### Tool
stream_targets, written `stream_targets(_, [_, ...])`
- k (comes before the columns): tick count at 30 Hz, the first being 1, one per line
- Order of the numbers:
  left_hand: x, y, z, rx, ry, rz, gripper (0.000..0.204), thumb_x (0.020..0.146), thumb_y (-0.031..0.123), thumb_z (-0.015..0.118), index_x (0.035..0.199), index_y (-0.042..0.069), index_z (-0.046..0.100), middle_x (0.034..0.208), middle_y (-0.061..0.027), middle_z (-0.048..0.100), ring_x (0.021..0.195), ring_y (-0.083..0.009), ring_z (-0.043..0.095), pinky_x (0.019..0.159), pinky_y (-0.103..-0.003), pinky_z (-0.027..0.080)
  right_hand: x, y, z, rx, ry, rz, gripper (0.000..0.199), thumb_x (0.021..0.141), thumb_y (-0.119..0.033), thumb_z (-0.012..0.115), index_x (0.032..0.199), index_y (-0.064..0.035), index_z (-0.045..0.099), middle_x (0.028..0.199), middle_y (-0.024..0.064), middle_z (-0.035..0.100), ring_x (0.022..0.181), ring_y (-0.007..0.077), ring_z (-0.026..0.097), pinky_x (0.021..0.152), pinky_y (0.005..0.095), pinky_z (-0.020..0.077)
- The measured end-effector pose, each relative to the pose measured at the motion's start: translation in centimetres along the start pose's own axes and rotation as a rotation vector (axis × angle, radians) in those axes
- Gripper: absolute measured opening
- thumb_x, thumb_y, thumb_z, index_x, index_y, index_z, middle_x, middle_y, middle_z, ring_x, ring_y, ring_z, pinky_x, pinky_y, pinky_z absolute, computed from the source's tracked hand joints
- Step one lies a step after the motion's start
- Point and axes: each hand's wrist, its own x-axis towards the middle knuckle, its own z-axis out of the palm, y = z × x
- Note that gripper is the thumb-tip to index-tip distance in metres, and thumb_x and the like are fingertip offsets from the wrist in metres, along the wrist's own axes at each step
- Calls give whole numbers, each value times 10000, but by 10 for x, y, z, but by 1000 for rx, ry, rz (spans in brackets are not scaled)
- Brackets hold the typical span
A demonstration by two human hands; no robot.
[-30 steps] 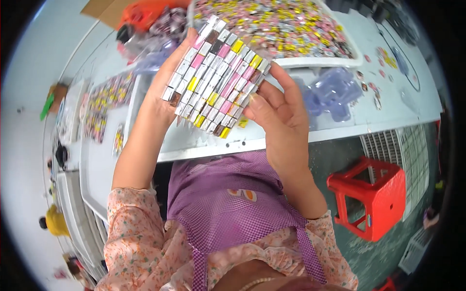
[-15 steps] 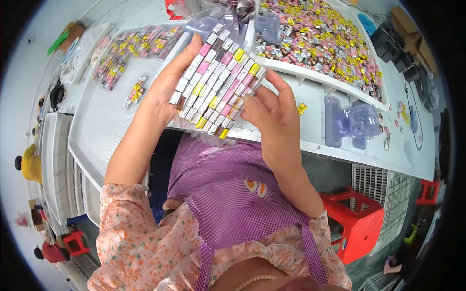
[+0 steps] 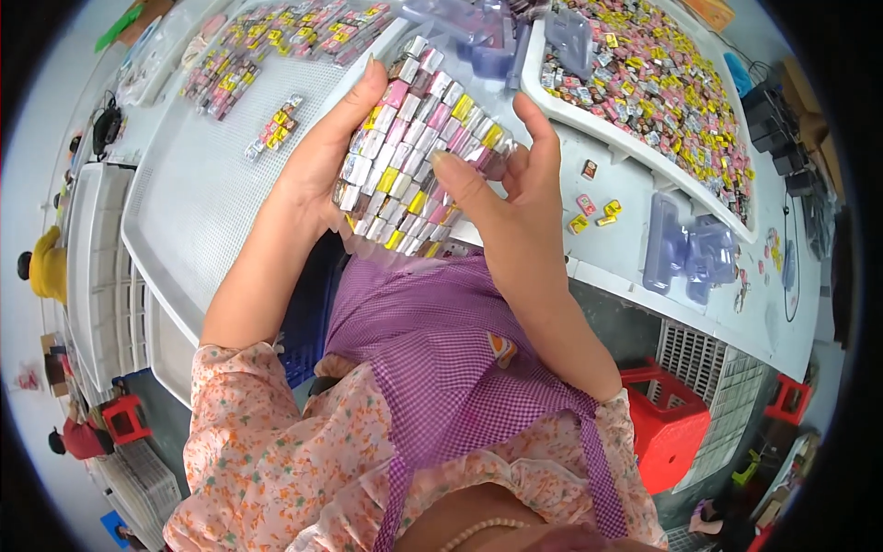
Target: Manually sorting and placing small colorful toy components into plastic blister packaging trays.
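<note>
Between my hands is a tilted clear-wrapped stack of small blocks (image 3: 401, 175), in slanting rows of silver, white, pink and yellow. My left hand (image 3: 317, 166) grips the stack along its left side, thumb up at the top corner. On the other side, my right hand (image 3: 515, 207) has its thumb lying across the face of the rows. The right fingers are bent near the stack's right edge, and their tips are partly hidden. Loose clear film shows around the lower edge and at the right corner.
A white tray heaped with small coloured blocks (image 3: 635, 143) stands at the right. Nearby lie several loose blocks (image 3: 586, 204) and clear purplish plastic trays (image 3: 676, 248). On the left, a mesh-bottomed tray (image 3: 198, 221) holds packed blocks (image 3: 276, 129). A red stool (image 3: 671, 432) stands below the table.
My right thumb has moved inward from the right edge onto the face of the stack. The view has shifted, and more loose blocks show beside the right tray.
</note>
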Motion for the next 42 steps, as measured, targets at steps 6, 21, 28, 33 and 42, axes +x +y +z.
stream_targets(6, [-2, -2, -12, -80, 44, -1, 483, 921, 456, 569, 1156, 35, 594, 1020, -130, 686, 873, -218, 691, 753, -366, 583, 6, 9, 5, 9, -46, 6, 808, 819, -140, 716, 1418, 21, 198, 1012, 140, 566, 775, 123, 597, 585, 251, 538])
stream_targets(21, [-6, -11, -18, -57, 150, 35, 592, 926, 537, 500, 1176, 6, 578, 1057, -165, 670, 897, -263, 690, 769, -382, 584, 6, 21, 4, -76, -92, 32, 743, 847, -118, 658, 1435, 22, 227, 1014, 135, 578, 817, 131, 602, 630, 244, 532])
stream_targets(28, [-27, -19, -29, -87, 92, 10, 563, 933, 490, 523, 1228, 10, 536, 1095, -139, 649, 959, -221, 664, 815, -368, 567, -1, 24, 5, -158, -103, 71, 741, 788, -92, 647, 1415, 0, 262, 1002, 120, 555, 902, 146, 559, 697, 269, 527])
stream_targets(33, [-49, -38, -39, -119, 2, 50, 584, 940, 482, 510, 1262, -6, 498, 1164, -144, 619, 1019, -216, 640, 869, -360, 543, -13, 24, 4, -190, -216, 191, 710, 808, 2, 581, 1438, -64, 259, 1005, 80, 516, 918, 125, 544, 724, 254, 489])
stream_targets(42, [-85, -78, -69, -361, 11, -27, 643, 941, 533, 441, 1345, 34, 435, 1264, -135, 569, 1135, -237, 583, 959, -397, 493, -32, 39, 8, -187, -237, 319, 606, 780, -48, 621, 1324, -39, 354, 887, 66, 551, 723, 91, 554, 630, 247, 476])
